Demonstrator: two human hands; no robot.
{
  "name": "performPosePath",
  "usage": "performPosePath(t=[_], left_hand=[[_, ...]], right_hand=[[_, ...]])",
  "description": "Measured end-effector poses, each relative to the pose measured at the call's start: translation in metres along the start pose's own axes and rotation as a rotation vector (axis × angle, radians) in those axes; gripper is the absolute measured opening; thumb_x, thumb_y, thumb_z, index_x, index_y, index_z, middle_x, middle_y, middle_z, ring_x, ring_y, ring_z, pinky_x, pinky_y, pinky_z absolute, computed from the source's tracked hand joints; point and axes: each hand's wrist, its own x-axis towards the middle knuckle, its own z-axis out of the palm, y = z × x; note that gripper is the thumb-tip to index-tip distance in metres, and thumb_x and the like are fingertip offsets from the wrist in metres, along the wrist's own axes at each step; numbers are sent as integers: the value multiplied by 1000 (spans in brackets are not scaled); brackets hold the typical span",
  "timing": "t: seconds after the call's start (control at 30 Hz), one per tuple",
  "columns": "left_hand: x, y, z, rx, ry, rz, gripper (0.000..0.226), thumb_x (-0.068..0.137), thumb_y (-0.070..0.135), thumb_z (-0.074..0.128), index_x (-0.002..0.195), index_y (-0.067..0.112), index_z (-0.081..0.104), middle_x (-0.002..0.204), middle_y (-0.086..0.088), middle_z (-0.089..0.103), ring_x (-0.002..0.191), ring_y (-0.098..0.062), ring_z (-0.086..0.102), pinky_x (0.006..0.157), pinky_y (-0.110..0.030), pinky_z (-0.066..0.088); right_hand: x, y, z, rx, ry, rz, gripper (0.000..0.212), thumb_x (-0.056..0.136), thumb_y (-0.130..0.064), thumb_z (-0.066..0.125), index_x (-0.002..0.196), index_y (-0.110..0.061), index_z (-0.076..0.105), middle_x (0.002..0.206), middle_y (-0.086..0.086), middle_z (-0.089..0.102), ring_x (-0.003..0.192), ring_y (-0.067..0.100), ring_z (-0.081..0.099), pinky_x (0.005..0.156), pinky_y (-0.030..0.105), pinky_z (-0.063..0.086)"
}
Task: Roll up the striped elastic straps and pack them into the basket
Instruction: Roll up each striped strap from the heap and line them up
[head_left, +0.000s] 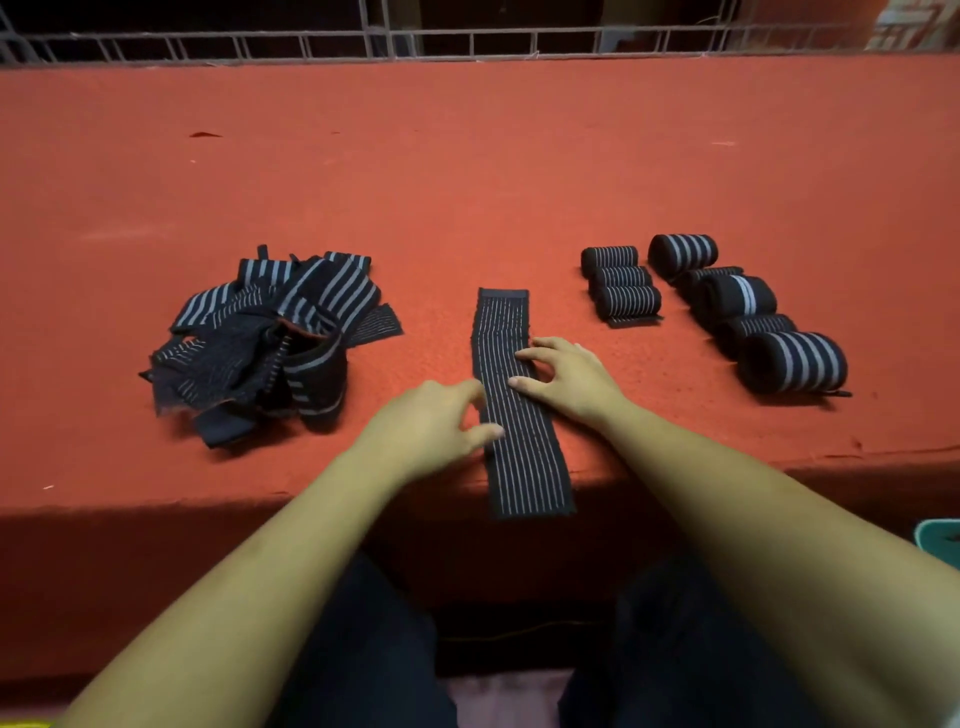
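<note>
cloth, red and fuzzy, covers the long table (467, 182). one long flat black elastic strap with thin white stripes (511, 338) lies in the middle of it, running away from the person. its near end hangs a little over the front edge of the table.

the left hand (431, 421) is at the left side of the flat strap. its thumb tip lies on the strap and its other fingers are loosely bent by the strap's left edge. it is not closed around anything. the right hand (566, 379) is at the right side, a bit further up. its fingers are spread and bent, and its fingertips (521, 356) rest on top of the strap. it is open too, only touching.

to the left, well apart from the hands, sits a messy pile of unrolled black straps with grey-white stripes (270, 338).

to the right are the rolled-up striped straps. three small rolls (621, 283) lie touching in a short row. just beside them, further right, a longer row of rolls (748, 306) has thick ones and thin ones side by side.

a grey wire rail (467, 39) runs along the far edge of the table. a bit of something teal (937, 538) shows at the right edge, too little to tell what it is. dark trousers (374, 649) show below the arms.
</note>
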Motion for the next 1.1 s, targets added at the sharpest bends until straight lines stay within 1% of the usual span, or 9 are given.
performPosePath(t=[0.13,0.23,0.37,0.57,0.63,0.73,0.87,0.97,1.1], left_hand=[[-4,-47,-22,-86,455,-37,18,93,33,60,105,20,60,85,-1,67,90,-29,63,76,-39,50],[-6,-82,-29,-9,708,-84,15,87,22,63,99,14,63,97,-7,59,98,-32,54,87,-45,41],[-10,-113,-25,65,572,-366,36,84,30,73,112,9,62,118,-13,51,115,-37,44,98,-51,36],[-19,-124,-27,-204,609,-123,18,83,16,78,99,9,74,100,-2,59,106,-30,51,95,-32,38],[-22,-120,-30,-290,593,-25,16,83,16,77,98,13,74,98,4,60,103,-23,56,91,-29,38],[-26,-118,-30,-319,550,59,15,82,31,68,95,25,71,90,15,61,96,-13,58,93,-45,43],[-27,-122,-27,-166,472,0,19,89,43,68,86,26,61,80,14,58,89,-12,52,88,-38,31],[-23,-122,-28,-70,381,-61,30,85,48,71,80,24,55,75,10,55,87,-13,50,83,-34,23],[-22,-119,-34,-164,372,-27,14,88,39,73,95,29,67,84,16,60,94,-15,56,94,-35,26]], right_hand=[[13,-16,-11,29,-36,165,67,77,-55,77,136,-30,58,155,12,32,147,30,27,120,45,22],[24,-51,-17,-71,-41,185,82,73,-53,80,144,-28,49,159,18,24,150,31,16,122,50,16],[36,-108,-8,159,-90,26,80,74,-42,83,143,-21,49,149,15,38,140,29,39,116,39,32],[26,-170,10,590,-194,-139,72,82,-14,80,145,-15,46,129,4,52,120,16,51,92,25,44],[23,-176,16,574,-205,-253,68,78,-6,80,140,-14,52,133,3,57,115,10,49,96,25,42],[20,-172,19,456,-183,-317,33,77,-20,82,106,-15,68,108,5,64,108,19,55,98,39,47],[14,-154,-7,288,-181,-298,21,80,-27,81,91,-14,67,115,8,49,110,16,47,88,16,34],[11,-134,-35,273,-129,-312,22,80,-20,82,82,-19,60,105,4,53,97,13,50,75,4,32],[7,-109,-65,318,-67,-263,21,81,-13,80,78,-7,60,77,-3,54,70,11,51,61,16,38]])
